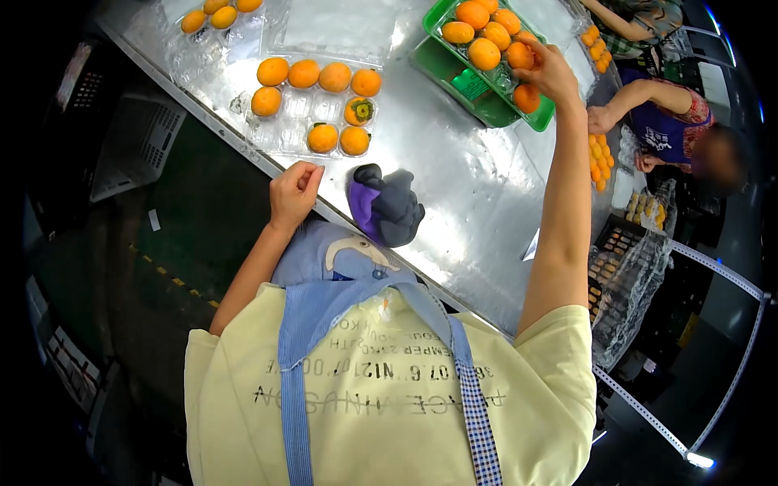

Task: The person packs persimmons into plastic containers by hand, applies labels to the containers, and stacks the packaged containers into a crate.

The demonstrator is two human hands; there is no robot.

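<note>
My right hand [555, 74] reaches into a green basket [545, 120], its fingers closed round an orange persimmon [519, 56] among several others. Near the table's front edge, my left hand [295, 193] is curled closed, with nothing visible in it. Just beyond it lies a clear plastic tray [298, 134] with persimmons in its outer cups and several bare cups in the middle. One persimmon [359, 110] there shows its green calyx. A crumpled black and purple cloth item [386, 204], perhaps a glove, rests to the right of my left hand.
Another clear pack of persimmons [220, 14] stands at the far left of the metal table [462, 211]. A co-worker in a purple apron [658, 130] is across on the right, beside more fruit trays [600, 162]. A dark crate [612, 251] with plastic film stands at right.
</note>
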